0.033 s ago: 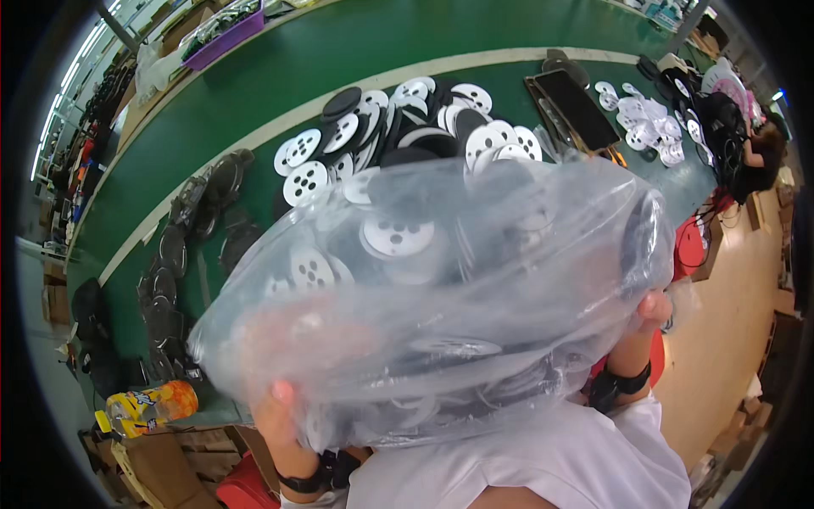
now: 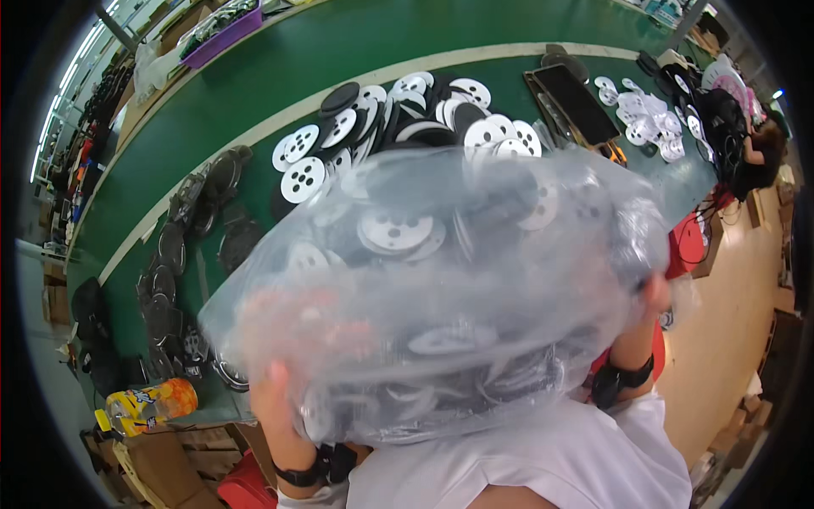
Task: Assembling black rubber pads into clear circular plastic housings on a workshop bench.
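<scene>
- Bare hands of the person at work: two, one left hand (image 2: 292,335) and one right hand (image 2: 653,297).
- Transparent plastic bag (image 2: 441,288): one.
- White discs with holes (image 2: 303,180): more than ten outside the bag; they overlap, so I cannot give the exact number.
- Black wristbands (image 2: 632,376): two, one for each arm.
- Bottle (image 2: 157,407): I see one.
- Purple basket (image 2: 222,44): one.
- Dark rectangular tray (image 2: 577,103): one.
- Small white pieces (image 2: 649,114) at right: more than five.

A translucent, crinkled bag (image 2: 475,293) spreads wide before black-and-white discs (image 2: 339,129).
</scene>
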`<state>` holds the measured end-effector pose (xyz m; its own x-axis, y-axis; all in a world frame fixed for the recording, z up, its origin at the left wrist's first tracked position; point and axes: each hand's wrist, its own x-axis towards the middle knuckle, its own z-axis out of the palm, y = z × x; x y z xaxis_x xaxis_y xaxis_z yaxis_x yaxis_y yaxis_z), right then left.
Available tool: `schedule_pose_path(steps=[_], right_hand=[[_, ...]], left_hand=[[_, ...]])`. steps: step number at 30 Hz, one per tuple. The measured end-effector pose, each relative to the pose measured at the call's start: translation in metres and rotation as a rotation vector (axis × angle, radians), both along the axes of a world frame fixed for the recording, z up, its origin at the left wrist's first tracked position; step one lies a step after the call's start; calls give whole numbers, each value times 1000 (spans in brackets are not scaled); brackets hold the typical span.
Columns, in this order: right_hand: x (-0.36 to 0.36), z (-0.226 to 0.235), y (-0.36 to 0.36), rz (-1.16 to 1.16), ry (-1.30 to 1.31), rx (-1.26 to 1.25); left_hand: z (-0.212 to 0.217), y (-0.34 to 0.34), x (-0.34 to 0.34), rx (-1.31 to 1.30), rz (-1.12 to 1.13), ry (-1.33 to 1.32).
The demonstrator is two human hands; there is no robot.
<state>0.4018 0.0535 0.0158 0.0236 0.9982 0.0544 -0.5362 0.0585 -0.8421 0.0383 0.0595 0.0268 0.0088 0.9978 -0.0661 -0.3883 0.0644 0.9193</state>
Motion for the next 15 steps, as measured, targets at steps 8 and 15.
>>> schedule_pose_path(steps=[8,15], right_hand=[[2,13,-10,-5,-146,117],[-2,14,10,-97,-116,69]], left_hand=[[-8,-14,-6,-6,226,-209],[-10,-9,-11,63,205,-295]])
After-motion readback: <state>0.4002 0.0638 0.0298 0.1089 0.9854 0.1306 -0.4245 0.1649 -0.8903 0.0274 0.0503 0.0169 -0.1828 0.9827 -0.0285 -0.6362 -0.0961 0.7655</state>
